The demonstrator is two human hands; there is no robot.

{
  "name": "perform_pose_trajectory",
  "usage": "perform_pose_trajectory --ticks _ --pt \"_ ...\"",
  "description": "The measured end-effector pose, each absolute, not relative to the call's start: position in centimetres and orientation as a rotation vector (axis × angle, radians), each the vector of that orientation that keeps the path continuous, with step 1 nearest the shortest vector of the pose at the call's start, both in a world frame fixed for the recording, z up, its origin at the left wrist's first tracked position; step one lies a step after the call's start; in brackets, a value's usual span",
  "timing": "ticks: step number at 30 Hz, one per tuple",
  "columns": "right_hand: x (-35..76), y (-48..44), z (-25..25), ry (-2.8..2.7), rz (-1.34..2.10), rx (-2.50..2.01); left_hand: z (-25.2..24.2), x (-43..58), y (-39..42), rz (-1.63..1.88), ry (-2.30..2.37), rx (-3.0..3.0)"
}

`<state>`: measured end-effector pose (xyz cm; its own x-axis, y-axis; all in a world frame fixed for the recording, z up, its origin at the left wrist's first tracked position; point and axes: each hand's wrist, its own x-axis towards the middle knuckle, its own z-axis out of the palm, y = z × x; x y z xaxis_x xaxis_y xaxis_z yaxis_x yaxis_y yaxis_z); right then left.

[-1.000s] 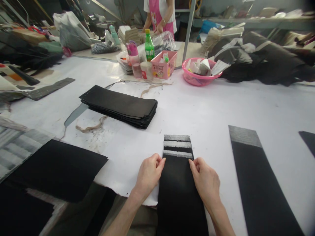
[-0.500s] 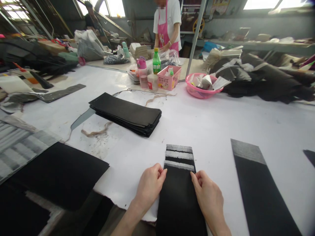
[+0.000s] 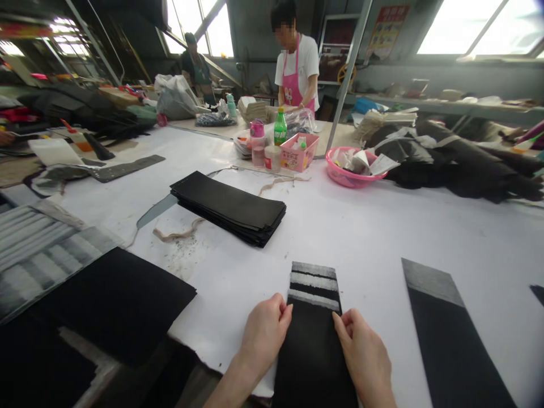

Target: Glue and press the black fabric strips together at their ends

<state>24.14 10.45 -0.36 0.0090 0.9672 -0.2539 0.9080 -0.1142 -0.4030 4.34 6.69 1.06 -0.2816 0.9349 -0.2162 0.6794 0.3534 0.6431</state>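
Observation:
A long black strip of sheet material (image 3: 315, 351) lies before me on the white-covered table, with grey-white bands across its far end. My left hand (image 3: 267, 326) pinches its left edge just below the bands. On the opposite edge, my right hand (image 3: 361, 345) pinches it between thumb and fingers at about the same height. To the right rests another black strip (image 3: 454, 334) with one grey band at its far end. Farther off sits a stack of black strips (image 3: 229, 204).
At the left are black sheets (image 3: 123, 300) beside a board with pale stripes (image 3: 46, 260). Toward the back stand a pink basin (image 3: 355, 177), a pink box (image 3: 300, 156) and a green bottle (image 3: 280, 129). A person in a pink apron (image 3: 293, 79) works across the table.
The view has tilted up a little, so everything sits lower and slightly farther right in the picture. Both hands keep their pinch on the strip's edges.

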Motion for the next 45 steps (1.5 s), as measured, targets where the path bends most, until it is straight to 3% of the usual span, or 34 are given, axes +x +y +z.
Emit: perform_pose_trajectory --ticks 18,31,35,45 --pt "24.4 10.7 -0.1 -2.016 0.752 -2.067 1.0 4.6 6.6 0.541 2.097 1.441" --pt "23.4 10.3 1.6 -2.071 0.702 -2.213 1.3 5.4 6.5 0.310 2.240 1.673" --pt "23.2 10.1 1.8 -2.082 0.635 -2.215 1.4 5.8 6.5 0.385 2.303 1.885" --pt "25.7 11.0 0.0 -1.954 0.661 -1.987 0.2 6.5 6.7 0.367 1.918 2.484"
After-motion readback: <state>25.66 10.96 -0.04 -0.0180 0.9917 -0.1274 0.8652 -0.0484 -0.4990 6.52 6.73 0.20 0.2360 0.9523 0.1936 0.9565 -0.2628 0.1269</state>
